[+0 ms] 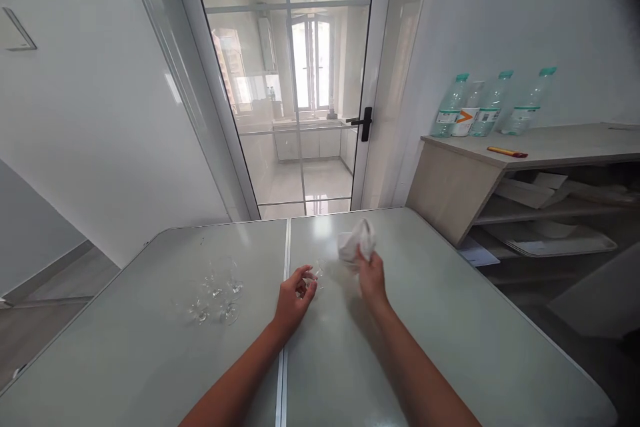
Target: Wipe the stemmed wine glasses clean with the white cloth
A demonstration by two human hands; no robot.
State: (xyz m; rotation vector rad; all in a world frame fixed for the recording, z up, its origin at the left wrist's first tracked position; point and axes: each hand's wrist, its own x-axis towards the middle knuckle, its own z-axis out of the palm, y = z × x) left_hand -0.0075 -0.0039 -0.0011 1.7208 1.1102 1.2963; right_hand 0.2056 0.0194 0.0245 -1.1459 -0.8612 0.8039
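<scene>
Remotely, I see a clear glass (321,269) just right of the seam (281,377) dividing the pale table (450,333), at the nearer, curled left hand (294,297); whether it grips, I can't tell. Farther right of the seam, the right hand (372,277) clutches a white cloth (356,243). Glassware (216,293) sits left; beyond the seam's far end, a glazed door (295,100).
</scene>
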